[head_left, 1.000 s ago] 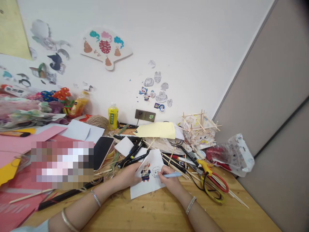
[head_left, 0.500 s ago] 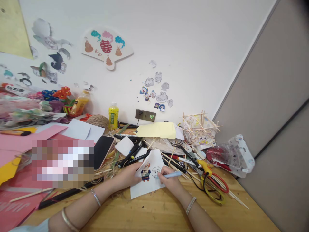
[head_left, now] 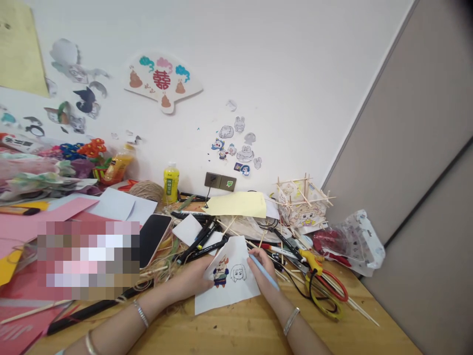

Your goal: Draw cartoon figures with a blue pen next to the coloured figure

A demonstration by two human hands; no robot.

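Observation:
A white sheet of paper with two small cartoon figures drawn on it lies on the wooden table. My left hand presses flat on the sheet's left edge, fingers stretched out. My right hand grips a light blue pen at the sheet's right edge; the pen's tip points up and away from the uncoloured figure. Both wrists wear silver bracelets.
Black markers and thin wooden sticks lie just behind the paper. A phone lies to the left, red and yellow scissors to the right. A stick-frame lantern, a yellow bottle and pink paper sit further out.
My right hand has lifted the pen off the drawing and turned it, so the pen now slants along the hand. The camera has tipped slightly downward.

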